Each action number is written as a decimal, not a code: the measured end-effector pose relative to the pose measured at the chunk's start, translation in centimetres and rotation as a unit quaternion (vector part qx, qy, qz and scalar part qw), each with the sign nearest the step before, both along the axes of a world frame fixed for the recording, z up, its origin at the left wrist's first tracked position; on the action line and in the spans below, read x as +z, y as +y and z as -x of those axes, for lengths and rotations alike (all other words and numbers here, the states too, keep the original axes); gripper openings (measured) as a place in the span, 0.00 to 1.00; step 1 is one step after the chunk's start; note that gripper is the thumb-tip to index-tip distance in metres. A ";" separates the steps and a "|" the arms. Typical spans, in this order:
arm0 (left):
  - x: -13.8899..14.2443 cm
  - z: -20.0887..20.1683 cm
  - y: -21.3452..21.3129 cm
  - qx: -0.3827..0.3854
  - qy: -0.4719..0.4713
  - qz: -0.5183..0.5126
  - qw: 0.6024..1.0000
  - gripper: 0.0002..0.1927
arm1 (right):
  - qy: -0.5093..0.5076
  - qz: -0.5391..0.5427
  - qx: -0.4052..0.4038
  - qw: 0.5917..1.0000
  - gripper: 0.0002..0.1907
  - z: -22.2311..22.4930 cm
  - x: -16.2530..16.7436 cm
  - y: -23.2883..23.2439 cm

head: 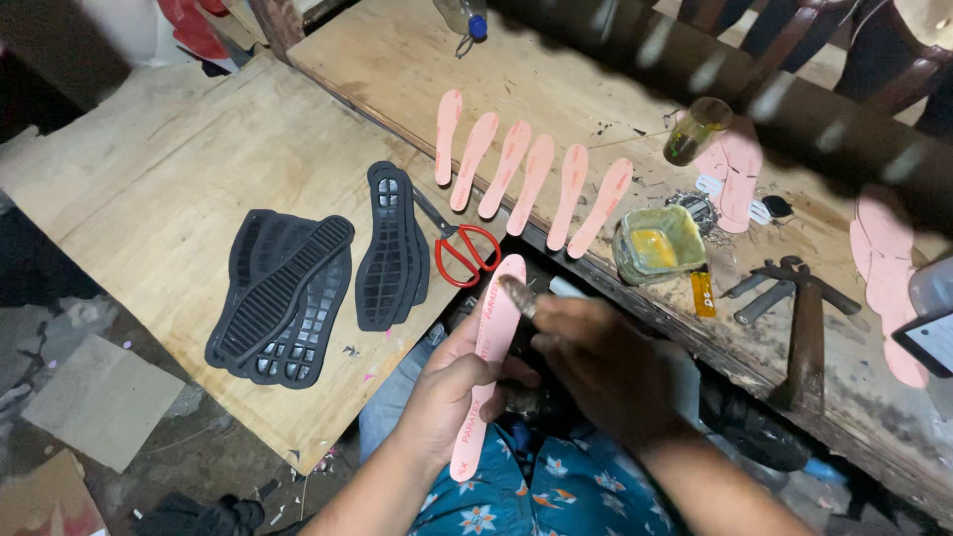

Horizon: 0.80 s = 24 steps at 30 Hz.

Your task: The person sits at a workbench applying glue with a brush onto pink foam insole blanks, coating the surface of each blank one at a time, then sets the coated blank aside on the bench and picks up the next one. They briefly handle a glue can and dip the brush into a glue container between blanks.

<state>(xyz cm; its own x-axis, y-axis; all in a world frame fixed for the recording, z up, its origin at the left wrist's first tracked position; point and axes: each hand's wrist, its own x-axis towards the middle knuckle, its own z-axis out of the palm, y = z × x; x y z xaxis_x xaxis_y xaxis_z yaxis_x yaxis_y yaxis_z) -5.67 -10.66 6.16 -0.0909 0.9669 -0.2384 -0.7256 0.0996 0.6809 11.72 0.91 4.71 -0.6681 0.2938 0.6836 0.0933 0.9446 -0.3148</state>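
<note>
My left hand (452,387) grips a long pink insole (490,328) held upright over my lap. My right hand (596,362) holds a small brush (516,293) whose tip touches the upper part of that insole. A square container of yellow glue (657,245) sits on the bench just beyond my right hand. Several more pink insoles (531,184) lie in a row on the wooden bench.
Black rubber soles (283,298) and a second stack (394,248) lie on the plywood board (179,169). Red-handled scissors (465,253) rest beside them. A hammer (804,328), a glass jar (695,129), more pink pieces (884,268) and a phone (931,337) are on the right.
</note>
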 end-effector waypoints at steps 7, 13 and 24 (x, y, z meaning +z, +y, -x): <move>-0.9 0.3 -1.3 -0.022 0.019 -0.038 0.999 0.47 | 0.072 0.178 -0.037 0.981 0.08 1.1 0.5 1.8; -0.6 0.7 -1.0 0.015 0.023 0.024 0.999 0.46 | 0.133 0.338 0.002 0.932 0.08 -0.1 0.5 1.0; -1.1 0.6 -0.7 -0.016 0.018 -0.025 0.999 0.46 | 0.097 0.282 -0.040 0.954 0.05 -0.4 0.4 1.9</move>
<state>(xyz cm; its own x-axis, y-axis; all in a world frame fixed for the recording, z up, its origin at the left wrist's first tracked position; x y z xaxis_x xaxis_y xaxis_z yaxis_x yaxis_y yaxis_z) -6.23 -11.37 5.02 -0.0667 0.9800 -0.1877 -0.6979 0.0886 0.7107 12.07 2.82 5.14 -0.5058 0.6958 0.5100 0.0464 0.6123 -0.7893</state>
